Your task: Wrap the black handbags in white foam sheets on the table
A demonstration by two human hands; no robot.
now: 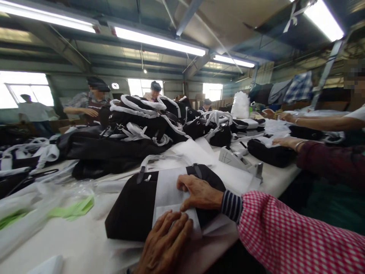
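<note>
A black handbag (128, 207) lies in front of me on the table, its wrapped white handles (162, 156) pointing away. Around the bag's middle runs a strip of thin white wrapping sheet (168, 186). My left hand (168, 241) rests on the sheet's near end, fingers extended and close together. Farther up, my right hand (201, 192) presses on the same strip, thumb and bent forefinger apart. Neither hand visibly grips anything. A small silver zip pull (147, 177) shows on the bag's upper left.
Beyond the bag rises a pile of black bags (137, 133). A grey tape dispenser (241, 165) stands to the right on white sheets. At right, a co-worker's hand (288, 143) touches another black bag (269, 153). Green pieces (72, 209) and clear plastic lie left.
</note>
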